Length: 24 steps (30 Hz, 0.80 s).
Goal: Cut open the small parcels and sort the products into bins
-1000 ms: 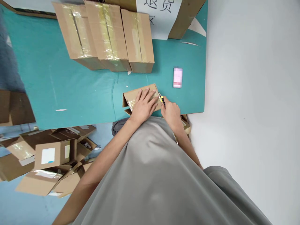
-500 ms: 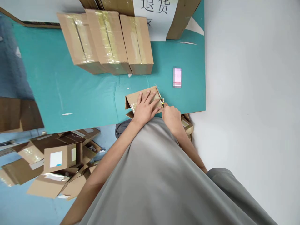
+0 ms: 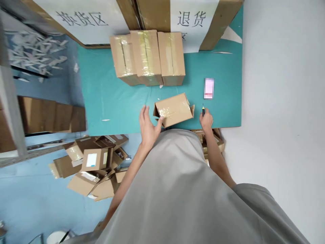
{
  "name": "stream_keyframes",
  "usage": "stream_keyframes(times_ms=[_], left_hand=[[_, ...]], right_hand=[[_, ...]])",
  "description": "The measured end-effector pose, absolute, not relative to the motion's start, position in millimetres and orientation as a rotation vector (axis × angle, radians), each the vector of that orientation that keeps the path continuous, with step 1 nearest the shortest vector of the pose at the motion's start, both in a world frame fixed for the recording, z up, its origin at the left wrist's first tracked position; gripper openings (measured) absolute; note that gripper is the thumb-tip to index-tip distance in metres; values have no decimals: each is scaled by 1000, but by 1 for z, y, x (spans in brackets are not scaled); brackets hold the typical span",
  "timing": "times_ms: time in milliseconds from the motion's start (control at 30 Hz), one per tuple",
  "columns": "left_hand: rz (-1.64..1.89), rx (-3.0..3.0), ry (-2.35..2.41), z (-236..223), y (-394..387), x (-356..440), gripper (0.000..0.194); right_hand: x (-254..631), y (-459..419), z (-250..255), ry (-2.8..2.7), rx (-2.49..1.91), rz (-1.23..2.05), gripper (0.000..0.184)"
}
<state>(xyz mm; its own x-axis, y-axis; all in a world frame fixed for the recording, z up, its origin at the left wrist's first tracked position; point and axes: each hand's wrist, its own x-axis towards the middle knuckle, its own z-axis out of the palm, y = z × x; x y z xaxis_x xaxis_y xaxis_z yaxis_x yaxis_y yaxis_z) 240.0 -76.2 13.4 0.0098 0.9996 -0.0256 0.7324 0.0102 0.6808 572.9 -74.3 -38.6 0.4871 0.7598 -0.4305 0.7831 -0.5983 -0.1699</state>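
A small cardboard box [image 3: 175, 110] with clear tape lies slightly tilted near the front edge of the green table, its end flaps loose. My left hand [image 3: 149, 126] is at the box's left end, fingers spread and thumb by its near corner; whether the thumb touches it I cannot tell. In my right hand [image 3: 207, 120], right of the box and apart from it, is a black and yellow utility knife [image 3: 203, 111], tip pointing away from me. A phone [image 3: 209, 88] with a blurred screen lies just beyond that hand.
Three taped boxes [image 3: 148, 57] stand in a row behind, before large cartons with paper signs [image 3: 194, 20]. Opened cartons [image 3: 95, 166] are heaped on the floor at left. More boxes [image 3: 217, 140] sit below the table's right front edge. A white wall rises at right.
My left hand has come off the box top to its left end. My right hand has drawn the utility knife away to the right. The view has shifted left.
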Motion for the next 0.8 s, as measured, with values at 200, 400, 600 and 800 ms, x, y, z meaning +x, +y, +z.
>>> stream_keyframes(times_ms=[200, 400, 600, 800], left_hand=[[576, 1366, 1707, -15, -93, 236, 103], [711, 1345, 1643, -35, -72, 248, 111], [829, 1106, 1592, -64, -80, 180, 118], [841, 999, 1476, -68, -92, 126, 115]], right_hand=[[578, -79, -104, 1277, 2702, -760, 56], [577, -72, -119, 1496, 2879, -952, 54], [546, -53, -131, 835, 2810, -2133, 53], [496, -37, -113, 708, 2193, -2896, 63]])
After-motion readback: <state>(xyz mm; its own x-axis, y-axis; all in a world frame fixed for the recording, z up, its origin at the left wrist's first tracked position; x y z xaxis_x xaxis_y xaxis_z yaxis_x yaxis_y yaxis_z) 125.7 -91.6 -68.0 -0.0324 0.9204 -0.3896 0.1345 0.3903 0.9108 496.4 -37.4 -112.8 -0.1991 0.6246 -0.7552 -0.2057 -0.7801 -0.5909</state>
